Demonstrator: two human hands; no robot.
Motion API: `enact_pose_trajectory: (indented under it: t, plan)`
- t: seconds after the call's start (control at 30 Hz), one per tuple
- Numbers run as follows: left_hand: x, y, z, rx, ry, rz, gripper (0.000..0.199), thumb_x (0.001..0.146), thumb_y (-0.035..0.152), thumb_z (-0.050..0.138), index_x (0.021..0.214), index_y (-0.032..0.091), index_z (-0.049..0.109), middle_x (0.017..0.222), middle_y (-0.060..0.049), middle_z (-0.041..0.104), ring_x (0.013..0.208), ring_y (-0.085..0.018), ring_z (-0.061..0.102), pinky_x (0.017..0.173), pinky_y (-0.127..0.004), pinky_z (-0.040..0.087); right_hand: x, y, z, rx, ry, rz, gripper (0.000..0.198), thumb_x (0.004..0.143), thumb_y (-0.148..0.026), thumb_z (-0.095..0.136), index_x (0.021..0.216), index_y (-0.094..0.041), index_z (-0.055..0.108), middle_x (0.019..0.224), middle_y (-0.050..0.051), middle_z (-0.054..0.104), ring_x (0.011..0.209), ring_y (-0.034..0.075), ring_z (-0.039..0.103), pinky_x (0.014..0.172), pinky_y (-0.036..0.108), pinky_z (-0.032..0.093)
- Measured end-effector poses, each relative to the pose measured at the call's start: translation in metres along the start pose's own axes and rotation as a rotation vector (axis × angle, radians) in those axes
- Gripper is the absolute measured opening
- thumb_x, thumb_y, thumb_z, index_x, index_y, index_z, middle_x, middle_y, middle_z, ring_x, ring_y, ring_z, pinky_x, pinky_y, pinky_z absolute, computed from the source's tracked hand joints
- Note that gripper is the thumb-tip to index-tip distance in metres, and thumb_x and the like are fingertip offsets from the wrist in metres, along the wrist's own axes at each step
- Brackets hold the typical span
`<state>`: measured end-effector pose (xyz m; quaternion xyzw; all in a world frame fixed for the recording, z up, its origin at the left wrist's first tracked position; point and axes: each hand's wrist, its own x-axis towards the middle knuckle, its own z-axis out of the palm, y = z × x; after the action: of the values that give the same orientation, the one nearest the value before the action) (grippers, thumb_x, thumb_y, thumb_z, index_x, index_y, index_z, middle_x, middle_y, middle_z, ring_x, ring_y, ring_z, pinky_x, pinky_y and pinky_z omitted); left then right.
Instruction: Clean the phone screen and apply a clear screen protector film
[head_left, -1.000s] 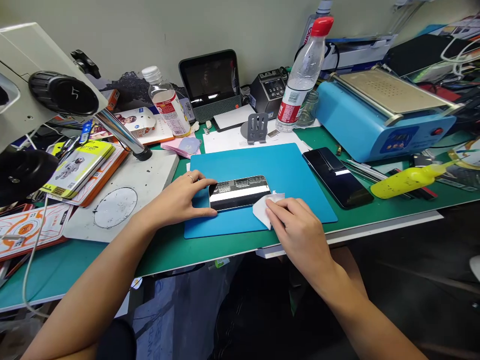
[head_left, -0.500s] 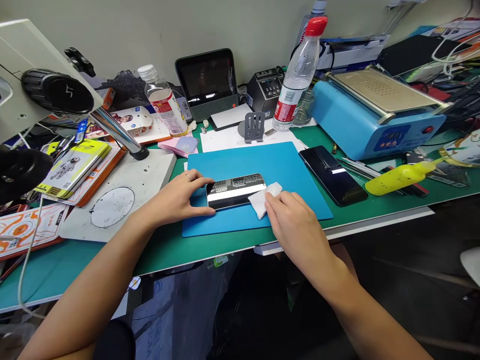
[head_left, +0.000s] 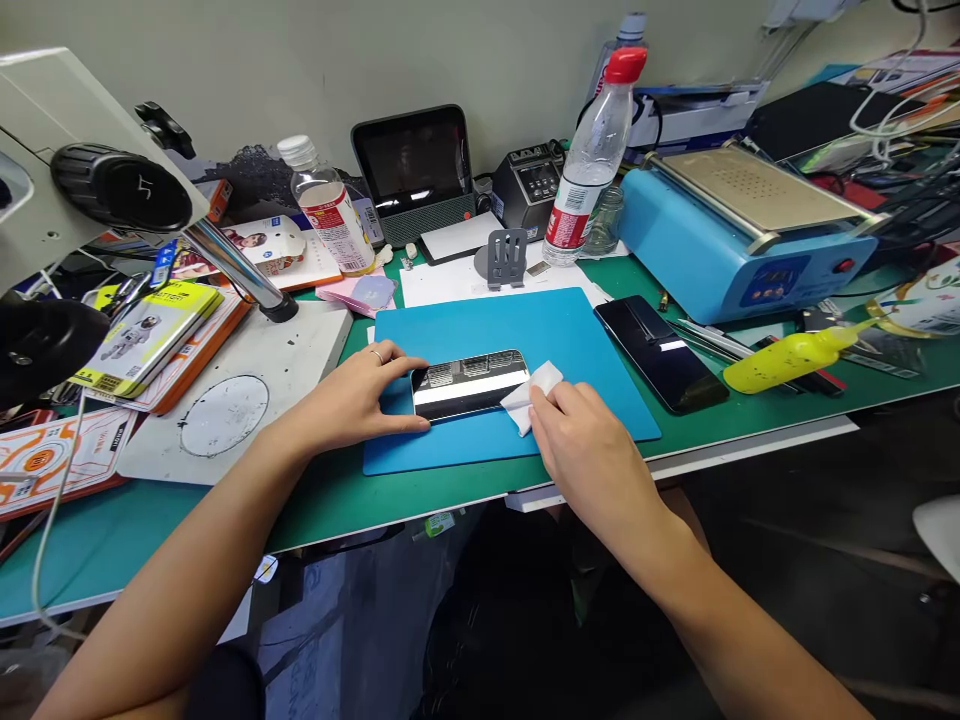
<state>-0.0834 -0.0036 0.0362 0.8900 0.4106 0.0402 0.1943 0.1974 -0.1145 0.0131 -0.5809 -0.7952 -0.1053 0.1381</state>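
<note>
A smartphone (head_left: 471,386) with a glossy dark screen lies flat on a blue mat (head_left: 420,455), and a bright strip of light reflects off its glass. My left hand (head_left: 367,392), with a ring on one finger, grips the phone's left end between thumb and fingers. Pinched in my right hand (head_left: 581,432) is a folded white wipe (head_left: 531,398), which sits at the phone's right end. My right fingertips are partly hidden behind the hand and the wipe.
Right of the mat lies another dark phone (head_left: 660,355), then a yellow squeeze bottle (head_left: 784,362). A blue heating-plate machine (head_left: 690,250) stands behind them. At the back are two plastic bottles, one red-capped (head_left: 589,170), and a phone stand (head_left: 508,258). A microscope post (head_left: 238,268) rises at left.
The wipe's folds have shifted slightly at the phone's right end. My left hand and the phone stay practically in place; the view has turned a little.
</note>
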Motion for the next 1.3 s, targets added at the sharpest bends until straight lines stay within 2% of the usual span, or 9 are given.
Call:
enact_pose_trajectory:
  t: [0.2, 0.4, 0.53, 0.67, 0.87, 1.17, 1.3]
  plan:
    - [0.000, 0.000, 0.000, -0.003, 0.003, 0.015, 0.076, 0.084, 0.072, 0.066, 0.143, 0.025, 0.057, 0.126, -0.011, 0.057, 0.114, -0.032, 0.058, 0.103, -0.049, 0.049, 0.005, -0.008, -0.002, 0.009, -0.052, -0.005, 0.023, 0.099, -0.010, 0.054, 0.111, -0.006, 0.073, 0.083, 0.011, 0.066, 0.080, 0.025, 0.055, 0.070, 0.035, 0.044]
    - [-0.001, -0.002, 0.003, -0.009, 0.030, 0.040, 0.074, 0.084, 0.071, 0.067, 0.142, 0.026, 0.058, 0.124, -0.011, 0.058, 0.113, -0.032, 0.059, 0.103, -0.049, 0.049, 0.036, -0.047, 0.002, 0.053, -0.125, -0.041, 0.023, 0.096, -0.004, 0.050, 0.096, -0.010, 0.073, 0.087, 0.014, 0.069, 0.085, 0.027, 0.060, 0.071, 0.037, 0.047]
    - [-0.001, -0.003, 0.004, -0.010, 0.041, 0.045, 0.074, 0.083, 0.070, 0.069, 0.142, 0.026, 0.058, 0.123, -0.011, 0.058, 0.112, -0.032, 0.060, 0.102, -0.048, 0.050, 0.039, -0.061, 0.005, 0.106, -0.145, -0.074, 0.024, 0.098, -0.005, 0.050, 0.107, -0.009, 0.073, 0.090, 0.013, 0.071, 0.086, 0.026, 0.062, 0.072, 0.037, 0.048]
    - [0.000, -0.001, 0.002, -0.006, 0.031, 0.036, 0.075, 0.083, 0.070, 0.069, 0.143, 0.025, 0.058, 0.125, -0.011, 0.058, 0.114, -0.032, 0.059, 0.102, -0.048, 0.049, 0.022, -0.037, 0.004, 0.136, -0.130, -0.096, 0.033, 0.098, -0.008, 0.055, 0.129, -0.009, 0.067, 0.095, 0.011, 0.072, 0.090, 0.025, 0.062, 0.078, 0.036, 0.047]
    - [0.000, 0.001, -0.001, -0.001, 0.002, 0.008, 0.077, 0.084, 0.072, 0.067, 0.144, 0.024, 0.057, 0.126, -0.011, 0.057, 0.113, -0.032, 0.059, 0.101, -0.046, 0.049, -0.001, 0.005, 0.000, 0.086, -0.049, -0.011, 0.032, 0.103, -0.016, 0.048, 0.128, -0.008, 0.067, 0.086, 0.010, 0.069, 0.079, 0.024, 0.056, 0.070, 0.037, 0.043]
    - [0.000, 0.001, -0.001, -0.006, 0.014, 0.017, 0.077, 0.084, 0.072, 0.066, 0.144, 0.025, 0.057, 0.125, -0.011, 0.057, 0.112, -0.032, 0.059, 0.101, -0.046, 0.050, -0.006, 0.004, -0.001, 0.106, -0.010, 0.000, 0.031, 0.103, -0.015, 0.048, 0.124, -0.003, 0.068, 0.084, 0.010, 0.069, 0.079, 0.025, 0.057, 0.069, 0.037, 0.045]
    - [-0.001, 0.001, -0.001, -0.010, 0.014, 0.011, 0.076, 0.084, 0.072, 0.066, 0.144, 0.027, 0.057, 0.126, -0.011, 0.057, 0.112, -0.032, 0.059, 0.101, -0.047, 0.050, -0.003, 0.005, -0.003, 0.091, -0.026, -0.015, 0.027, 0.101, -0.013, 0.050, 0.117, -0.005, 0.070, 0.085, 0.011, 0.069, 0.078, 0.025, 0.057, 0.069, 0.037, 0.046]
